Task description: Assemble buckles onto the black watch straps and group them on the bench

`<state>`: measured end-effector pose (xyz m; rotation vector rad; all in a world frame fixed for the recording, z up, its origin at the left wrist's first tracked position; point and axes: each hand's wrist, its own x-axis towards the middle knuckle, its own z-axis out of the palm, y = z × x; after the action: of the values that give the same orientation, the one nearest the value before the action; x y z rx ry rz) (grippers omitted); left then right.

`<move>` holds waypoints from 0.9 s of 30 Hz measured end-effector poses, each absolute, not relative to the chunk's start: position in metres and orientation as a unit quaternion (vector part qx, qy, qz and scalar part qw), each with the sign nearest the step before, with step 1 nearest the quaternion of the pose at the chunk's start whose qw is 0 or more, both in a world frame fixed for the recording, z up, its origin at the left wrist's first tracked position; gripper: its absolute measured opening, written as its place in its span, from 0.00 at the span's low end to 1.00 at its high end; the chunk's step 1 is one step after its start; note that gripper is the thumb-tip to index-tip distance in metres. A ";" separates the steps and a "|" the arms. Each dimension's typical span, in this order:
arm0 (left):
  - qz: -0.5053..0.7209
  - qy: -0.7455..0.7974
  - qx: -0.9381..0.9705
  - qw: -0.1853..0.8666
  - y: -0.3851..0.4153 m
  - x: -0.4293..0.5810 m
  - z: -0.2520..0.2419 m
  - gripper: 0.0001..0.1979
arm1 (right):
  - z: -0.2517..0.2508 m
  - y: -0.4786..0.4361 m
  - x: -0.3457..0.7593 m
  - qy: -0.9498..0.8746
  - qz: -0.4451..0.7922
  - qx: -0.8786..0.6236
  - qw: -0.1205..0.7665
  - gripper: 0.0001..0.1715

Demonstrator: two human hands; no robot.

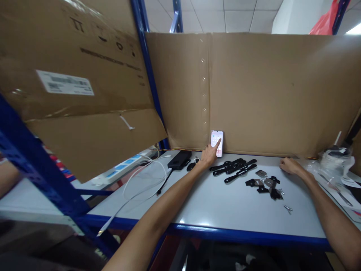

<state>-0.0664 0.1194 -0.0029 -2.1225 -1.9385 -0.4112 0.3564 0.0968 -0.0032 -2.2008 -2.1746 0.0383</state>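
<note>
A phone (220, 149) with a lit screen leans upright against the cardboard at the back of the table. My left hand (209, 155) reaches to it, index finger stretched out on the screen, gripping nothing. Over at the right, my right hand (289, 165) rests on the tabletop with its fingers curled in, and nothing shows in them. Between the hands lies a pile of black handle-shaped pieces (232, 166). Nearer to my right hand are several small black and grey flat plates (263, 189) and small metal pieces (288, 209).
A black box-like device (179, 160) and a key fob (191, 166) lie left of my left hand. White cables (135, 194) trail over the front edge near a power strip (124, 165). Clear plastic bags (335, 162) crowd the right end. Cardboard (282, 94) walls the back.
</note>
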 end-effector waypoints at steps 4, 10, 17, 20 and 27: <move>-0.142 -0.662 -0.727 0.117 0.119 -0.066 -0.002 0.49 | -0.002 0.096 0.355 -0.704 0.016 -0.709 0.024 0.15; -0.145 -0.663 -0.726 0.114 0.122 -0.067 -0.005 0.49 | -0.003 0.097 0.356 -0.705 0.019 -0.708 0.019 0.17; -0.142 -0.663 -0.725 0.118 0.123 -0.067 -0.005 0.49 | -0.003 0.097 0.357 -0.703 0.014 -0.711 0.015 0.18; -0.137 -0.663 -0.725 0.122 0.124 -0.067 -0.005 0.51 | -0.003 0.097 0.356 -0.703 0.015 -0.710 0.018 0.18; -0.140 -0.666 -0.723 0.118 0.126 -0.068 -0.007 0.50 | -0.005 0.098 0.357 -0.704 0.015 -0.709 0.022 0.18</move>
<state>-0.0678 0.1265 -0.0071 -2.1157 -1.9488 -0.4092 0.3574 0.0984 -0.0053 -2.1981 -2.1831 0.0471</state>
